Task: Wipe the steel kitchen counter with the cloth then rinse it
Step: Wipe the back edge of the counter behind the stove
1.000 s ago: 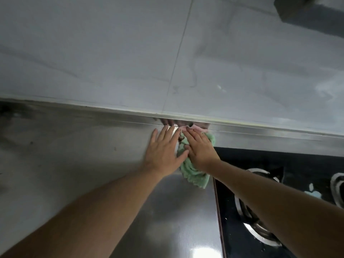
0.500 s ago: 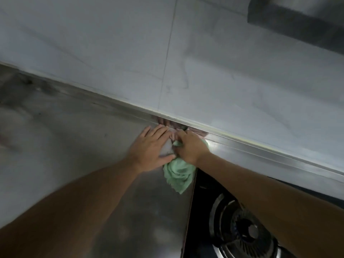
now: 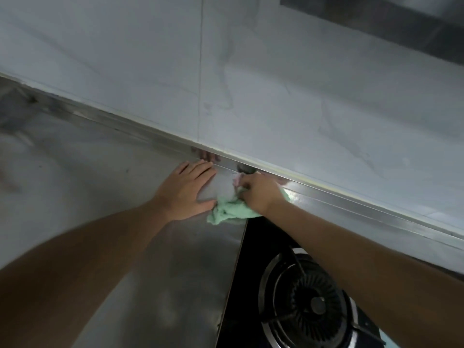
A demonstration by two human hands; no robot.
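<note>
The steel counter [image 3: 88, 187] fills the left and lower middle of the view. A crumpled pale green cloth [image 3: 229, 209] lies on it near the back ledge, beside the hob's corner. My right hand [image 3: 258, 192] grips the cloth's upper part with curled fingers, close to the steel ledge. My left hand [image 3: 187, 190] rests flat on the counter just left of the cloth, fingers straight and pointing to the wall, thumb touching the cloth's edge.
A black glass hob [image 3: 261, 247] with a round gas burner [image 3: 311, 300] sits right of the counter. A steel ledge [image 3: 351, 204] runs along the grey tiled wall [image 3: 276, 84]. A range hood edge [image 3: 376, 23] shows at top right.
My right hand went from pressing flat on the cloth to gripping it with curled fingers, and the two hands have drawn slightly apart. The camera has tilted, showing more of the burner.
</note>
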